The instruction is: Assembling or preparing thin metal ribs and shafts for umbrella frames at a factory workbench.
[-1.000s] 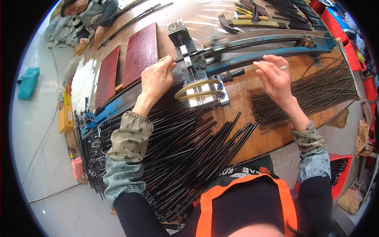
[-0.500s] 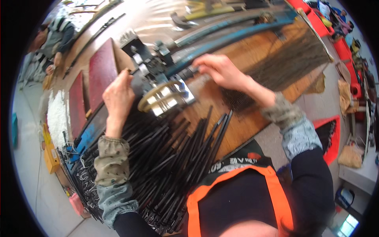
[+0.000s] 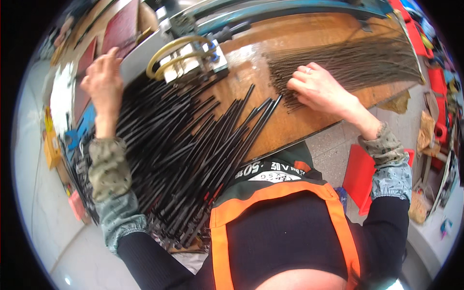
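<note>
Presently the right hand rests palm down on the near end of a sheaf of thin grey wire rods, fingers curled together onto the rod tips; whether any rod is actually pinched cannot be told from this view. The sheaf lies on the right part of the wooden table and fans out toward the far right edge.

The left hand is raised at the far left, fingers spread apart and holding nothing, just beside the metal base of a small bench press. Two yellowish hoops arch over that press, which stands at the far middle of the table. A long blue bar runs from the press toward the far right.

A large heap of black rods lies between the two hands, spreading from the press down to the near edge of the table and under the left forearm. Flat dark red plates lie at the far left. Near the lower right, a red sheet lies on the tiled floor.
</note>
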The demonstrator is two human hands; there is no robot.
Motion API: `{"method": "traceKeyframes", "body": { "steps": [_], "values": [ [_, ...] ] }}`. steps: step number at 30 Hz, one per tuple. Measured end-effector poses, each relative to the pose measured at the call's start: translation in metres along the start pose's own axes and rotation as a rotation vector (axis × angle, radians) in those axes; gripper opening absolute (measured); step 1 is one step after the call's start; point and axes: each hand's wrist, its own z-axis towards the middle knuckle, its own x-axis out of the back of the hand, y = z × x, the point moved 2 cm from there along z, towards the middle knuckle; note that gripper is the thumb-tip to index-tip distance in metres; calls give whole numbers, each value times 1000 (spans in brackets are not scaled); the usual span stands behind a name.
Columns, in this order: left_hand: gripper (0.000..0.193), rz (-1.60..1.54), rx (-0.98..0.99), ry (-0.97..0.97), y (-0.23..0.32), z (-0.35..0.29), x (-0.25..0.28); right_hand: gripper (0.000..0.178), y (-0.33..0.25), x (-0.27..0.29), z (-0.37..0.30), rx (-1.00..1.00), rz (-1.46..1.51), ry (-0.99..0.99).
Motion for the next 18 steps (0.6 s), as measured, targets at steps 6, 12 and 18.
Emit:
{"method": "traceKeyframes", "body": {
  "steps": [6, 12, 18],
  "values": [
    [12, -537, 110, -343, 173, -76, 139, 16, 14, 17, 18, -17, 250, 98],
    [10, -621, 425, -389, 234, -113, 148, 21, 0, 13, 39, 6, 246, 122],
    [11, -699, 475, -374, 233, -105, 153, 27, -26, -13, 64, 64, 474, -57]
  ]
}}
